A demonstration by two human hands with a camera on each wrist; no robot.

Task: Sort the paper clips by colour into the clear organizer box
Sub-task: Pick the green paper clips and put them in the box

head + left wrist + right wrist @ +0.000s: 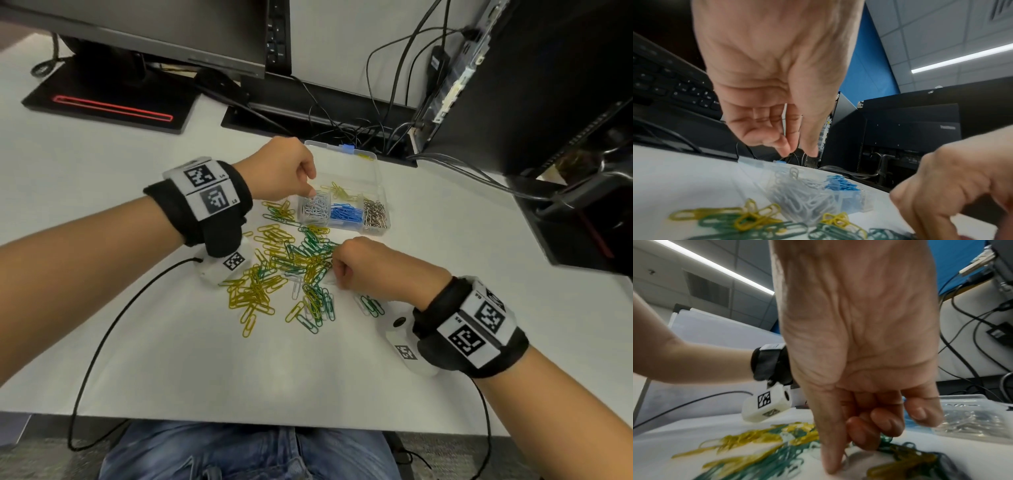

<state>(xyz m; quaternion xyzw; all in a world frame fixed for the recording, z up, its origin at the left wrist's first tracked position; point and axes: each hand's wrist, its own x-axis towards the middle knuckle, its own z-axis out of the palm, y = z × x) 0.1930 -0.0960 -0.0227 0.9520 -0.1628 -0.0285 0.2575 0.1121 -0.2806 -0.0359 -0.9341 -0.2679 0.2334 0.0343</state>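
While the left hand (286, 168) hangs over the clear organizer box (378, 178) in the head view, its fingertips drawn together above the white clips (313, 207), the right hand (368, 269) sits curled at the edge of the loose pile (284, 270) on the tabletop (137, 359). Blue clips (346, 214) and silver clips (375, 214) fill the neighbouring compartments; a few yellow ones lie in the cell behind. Loose clips point every way, with no shared long axis.

From the left wrist, thumb and fingertips (786, 147) nearly meet above the box; whether that grip pinches a clip I cannot tell.

From the right wrist, the fingers (885, 421) are curled and the thumb presses down into the green and yellow pile, seemingly on a thin wire, though blur keeps me from telling what, if anything, is pinched.

Clips like these are probably light, stiff and slick, and hook together; pinching one across its flat loops near an end should free it best.
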